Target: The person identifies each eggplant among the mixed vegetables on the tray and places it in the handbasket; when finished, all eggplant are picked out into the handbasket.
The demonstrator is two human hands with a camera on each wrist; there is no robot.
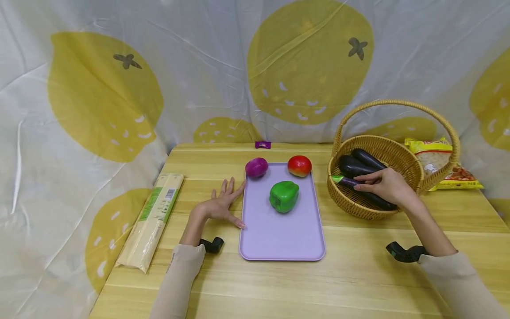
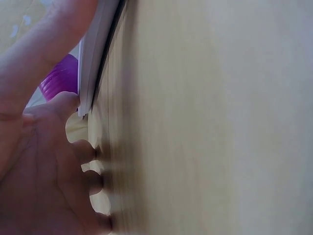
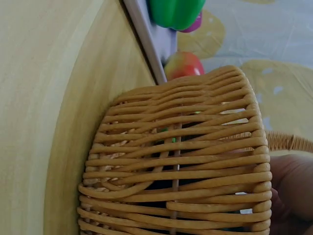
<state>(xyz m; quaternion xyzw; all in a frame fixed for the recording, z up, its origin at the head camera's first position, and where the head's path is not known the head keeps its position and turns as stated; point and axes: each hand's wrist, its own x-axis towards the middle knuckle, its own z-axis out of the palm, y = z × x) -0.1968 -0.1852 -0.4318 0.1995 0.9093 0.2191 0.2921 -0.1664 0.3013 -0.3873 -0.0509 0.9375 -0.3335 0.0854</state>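
A lilac tray lies on the table with a green bell pepper on it. A purple onion sits at its far left corner, and a red fruit-like piece at its far right corner. My left hand rests beside the tray, fingers spread, thumb and index finger at its left edge. Inside the wicker basket, my right hand pinches an eggplant with a green cap between thumb and fingers. Other dark eggplants lie behind it. In the right wrist view, the basket wall hides most of the grip.
A long pack of pale noodles lies at the left. Behind the basket's right side is a yellow food bag. A small purple wrapped packet lies at the table's back edge. The basket's tall handle arches over it.
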